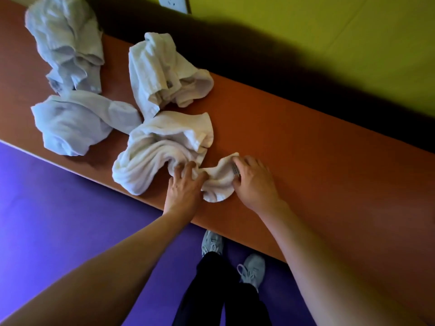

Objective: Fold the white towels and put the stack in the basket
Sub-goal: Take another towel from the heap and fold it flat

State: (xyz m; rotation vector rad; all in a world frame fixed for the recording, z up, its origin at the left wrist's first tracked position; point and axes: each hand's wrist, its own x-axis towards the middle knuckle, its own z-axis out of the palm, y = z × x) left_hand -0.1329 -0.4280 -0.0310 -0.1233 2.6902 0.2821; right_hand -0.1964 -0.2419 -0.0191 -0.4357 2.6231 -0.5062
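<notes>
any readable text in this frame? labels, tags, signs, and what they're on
None legible.
Tag on the nearest towel, at the right hand: print too blurred to read.
Tag on the middle towel: grey smudge, unreadable.
Tag on the far-left towel: unreadable.
Wall plate: no text visible.

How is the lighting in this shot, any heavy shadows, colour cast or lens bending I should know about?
Head view: a deep shadow band runs along the table's far edge against the yellow-green wall. The far-left towels look bluish, while the towel that the left hand and right hand hold looks warmer. Wide-angle distortion tilts the table edges and stretches the forearms; fine detail is soft.
</notes>
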